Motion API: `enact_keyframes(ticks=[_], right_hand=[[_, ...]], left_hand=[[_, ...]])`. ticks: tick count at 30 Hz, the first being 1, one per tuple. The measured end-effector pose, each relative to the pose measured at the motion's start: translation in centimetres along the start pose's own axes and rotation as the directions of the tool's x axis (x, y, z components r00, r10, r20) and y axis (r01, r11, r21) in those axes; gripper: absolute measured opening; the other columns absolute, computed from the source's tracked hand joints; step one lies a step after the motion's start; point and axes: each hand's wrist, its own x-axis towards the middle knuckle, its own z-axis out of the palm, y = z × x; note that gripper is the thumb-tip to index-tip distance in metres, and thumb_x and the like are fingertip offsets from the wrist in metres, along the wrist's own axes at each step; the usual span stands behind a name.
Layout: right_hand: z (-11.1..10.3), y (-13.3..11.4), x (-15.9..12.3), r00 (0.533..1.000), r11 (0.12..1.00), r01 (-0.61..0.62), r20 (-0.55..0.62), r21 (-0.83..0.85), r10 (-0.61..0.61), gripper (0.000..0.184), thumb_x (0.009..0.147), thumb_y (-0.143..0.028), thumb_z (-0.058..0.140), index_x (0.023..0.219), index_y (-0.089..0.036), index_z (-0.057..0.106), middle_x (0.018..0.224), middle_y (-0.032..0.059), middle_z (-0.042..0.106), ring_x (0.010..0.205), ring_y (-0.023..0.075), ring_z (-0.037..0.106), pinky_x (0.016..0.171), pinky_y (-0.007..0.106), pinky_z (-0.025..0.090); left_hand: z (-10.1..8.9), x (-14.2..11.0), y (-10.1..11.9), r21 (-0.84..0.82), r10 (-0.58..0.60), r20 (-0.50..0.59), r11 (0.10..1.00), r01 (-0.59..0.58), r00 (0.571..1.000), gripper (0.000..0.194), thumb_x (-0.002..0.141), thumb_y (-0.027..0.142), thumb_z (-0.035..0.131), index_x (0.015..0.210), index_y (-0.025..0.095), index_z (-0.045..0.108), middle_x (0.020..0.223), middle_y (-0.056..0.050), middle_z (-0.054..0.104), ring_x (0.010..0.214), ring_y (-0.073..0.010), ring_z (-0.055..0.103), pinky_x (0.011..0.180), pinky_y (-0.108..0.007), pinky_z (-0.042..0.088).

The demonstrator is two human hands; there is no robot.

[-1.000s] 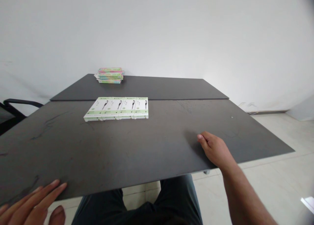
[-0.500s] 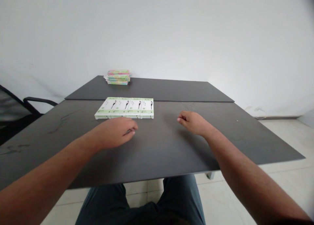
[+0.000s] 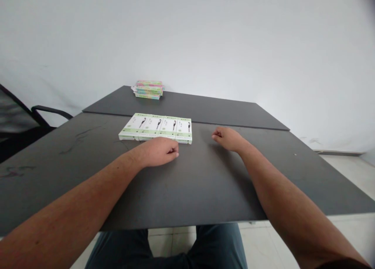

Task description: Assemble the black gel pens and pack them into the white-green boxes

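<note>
Several flat white-and-green boxes (image 3: 152,127) lie side by side in a row on the dark table, each printed with a picture of a black cable-like item. Just in front of their near edge is my left hand (image 3: 162,150), its fingers curled in and nothing visible in them; it covers a little of the boxes' front side. My right hand (image 3: 226,138) is over the table to the right of the row, apart from the boxes. Its fingers are also folded closed, with nothing seen in them.
A stack of colourful boxes (image 3: 148,90) stands on the far table section (image 3: 205,104) by the wall. A raised seam separates it from the near table (image 3: 190,194). At the left is a black chair (image 3: 38,120).
The view has tilted and shifted slightly. My left hand has moved right along the front of the boxes, while my right hand is slightly nearer the row. The boxes stay put.
</note>
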Motion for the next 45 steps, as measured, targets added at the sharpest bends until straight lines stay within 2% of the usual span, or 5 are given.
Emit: enact_keyframes(ticks=[4, 8, 11, 18, 45], right_hand=[[1.4, 2.0, -0.8, 0.996, 0.999, -0.024, -0.089, 0.041, 0.028, 0.021, 0.106, -0.027, 0.066, 0.118, -0.02, 0.082, 0.12, 0.0147, 0.086, 0.106, 0.0265, 0.078, 0.095, 0.037, 0.057], [1.5, 3.3, -1.3, 0.983, 0.992, -0.029, -0.176, 0.122, 0.051, 0.025, 0.106, -0.032, 0.063, 0.12, -0.02, 0.08, 0.11, 0.0122, 0.085, 0.099, 0.0257, 0.078, 0.093, 0.039, 0.06], [2.0, 3.0, -1.3, 0.973, 0.977, 0.01, -0.227, 0.213, 0.039, 0.023, 0.104, -0.035, 0.066, 0.116, -0.022, 0.08, 0.104, 0.0102, 0.084, 0.096, 0.0254, 0.078, 0.091, 0.039, 0.06], [3.7, 1.3, -1.5, 0.982, 0.955, 0.083, -0.187, 0.286, -0.029, 0.019, 0.101, -0.029, 0.07, 0.115, -0.023, 0.082, 0.111, 0.0091, 0.083, 0.101, 0.0239, 0.077, 0.097, 0.038, 0.06], [3.9, 1.2, -1.2, 0.982, 0.946, 0.096, -0.185, 0.311, -0.039, 0.02, 0.102, -0.024, 0.07, 0.117, -0.021, 0.082, 0.113, 0.0092, 0.083, 0.102, 0.0228, 0.077, 0.095, 0.038, 0.059]], left_hand=[[0.8, 0.2, -0.3, -0.051, 0.055, 0.007, 0.997, -0.054, 0.998, 0.01, 0.097, 0.023, 0.069, 0.092, 0.023, 0.077, 0.094, -0.003, 0.081, 0.087, -0.0222, 0.072, 0.074, -0.033, 0.043], [1.1, 0.3, -0.6, -0.064, 0.09, 0.004, 0.994, -0.09, 0.996, 0.012, 0.098, 0.02, 0.067, 0.096, 0.022, 0.078, 0.098, -0.004, 0.082, 0.09, -0.0236, 0.073, 0.077, -0.035, 0.045], [1.2, 0.2, -0.7, -0.067, 0.107, -0.005, 0.992, -0.107, 0.994, 0.011, 0.098, 0.021, 0.067, 0.097, 0.022, 0.078, 0.099, -0.005, 0.082, 0.092, -0.0244, 0.073, 0.081, -0.036, 0.047], [1.5, 0.3, -0.9, -0.065, 0.087, -0.006, 0.994, -0.087, 0.996, 0.011, 0.099, 0.023, 0.067, 0.1, 0.021, 0.077, 0.096, -0.005, 0.079, 0.087, -0.0234, 0.07, 0.078, -0.035, 0.045], [1.4, 0.2, -1.0, -0.066, 0.058, -0.002, 0.996, -0.058, 0.998, 0.013, 0.098, 0.027, 0.065, 0.101, 0.022, 0.078, 0.091, -0.004, 0.076, 0.084, -0.0232, 0.07, 0.078, -0.035, 0.046]])
